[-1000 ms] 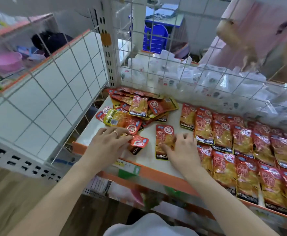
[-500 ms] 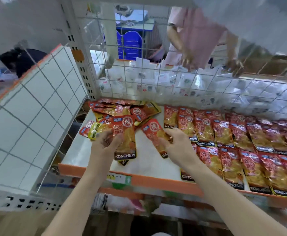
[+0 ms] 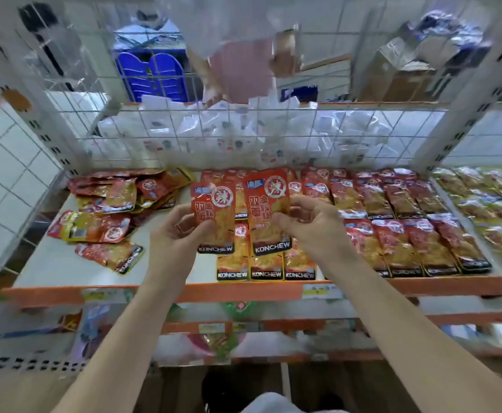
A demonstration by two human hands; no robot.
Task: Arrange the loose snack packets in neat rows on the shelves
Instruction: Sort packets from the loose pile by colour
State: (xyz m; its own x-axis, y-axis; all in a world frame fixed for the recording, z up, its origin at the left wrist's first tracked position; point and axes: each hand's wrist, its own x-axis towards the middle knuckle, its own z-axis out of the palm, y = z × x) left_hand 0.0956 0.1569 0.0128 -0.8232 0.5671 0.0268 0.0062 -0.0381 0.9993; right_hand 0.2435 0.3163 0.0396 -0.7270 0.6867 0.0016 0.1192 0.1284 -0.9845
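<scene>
My left hand grips a red KONCHEW snack packet upright above the shelf. Beside it, my right hand pinches a second red packet, held slightly higher. Both packets hang over the left end of the neat rows of red packets that cover the shelf's middle and right. A loose heap of packets lies at the shelf's left end, and one stray packet lies flat in front of it.
The white shelf has an orange front lip. A wire mesh back separates it from white packets behind. Yellow-green packets fill the neighbouring bay at right. A person in pink stands beyond the mesh. Lower shelves sit below.
Both hands lifted packets off the shelf and brought them together upright over the rows. The view shifted right and up.
</scene>
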